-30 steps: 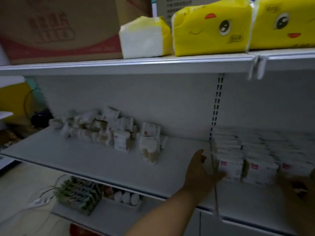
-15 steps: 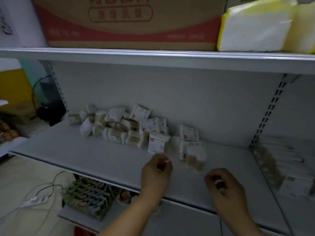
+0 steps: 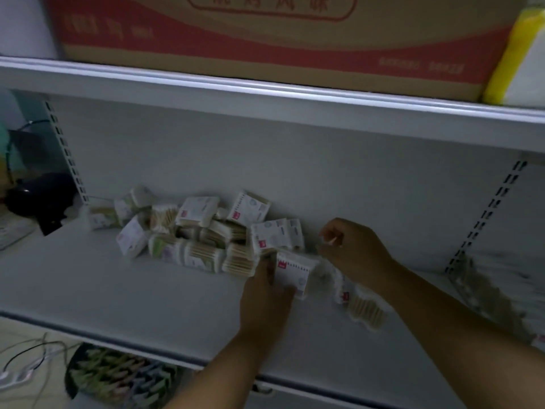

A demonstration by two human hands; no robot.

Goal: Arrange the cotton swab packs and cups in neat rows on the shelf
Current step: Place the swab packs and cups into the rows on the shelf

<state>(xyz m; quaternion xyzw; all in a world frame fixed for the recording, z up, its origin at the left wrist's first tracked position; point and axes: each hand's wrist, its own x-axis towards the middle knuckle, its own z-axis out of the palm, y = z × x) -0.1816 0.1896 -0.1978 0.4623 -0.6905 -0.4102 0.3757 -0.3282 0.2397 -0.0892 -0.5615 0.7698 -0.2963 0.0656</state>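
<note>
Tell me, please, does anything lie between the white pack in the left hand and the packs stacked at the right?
Yes. Right of the white cotton swab pack in the left hand, a loose clear pack of wooden swabs lies on the grey shelf, and the right hand crosses the path to the stacked packs.

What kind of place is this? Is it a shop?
Probably a small shop or its stockroom. The metal shelf has slotted uprights like store racks, many identical cotton swab packs lie heaped on it, and a big cardboard carton sits on the shelf above.
</note>
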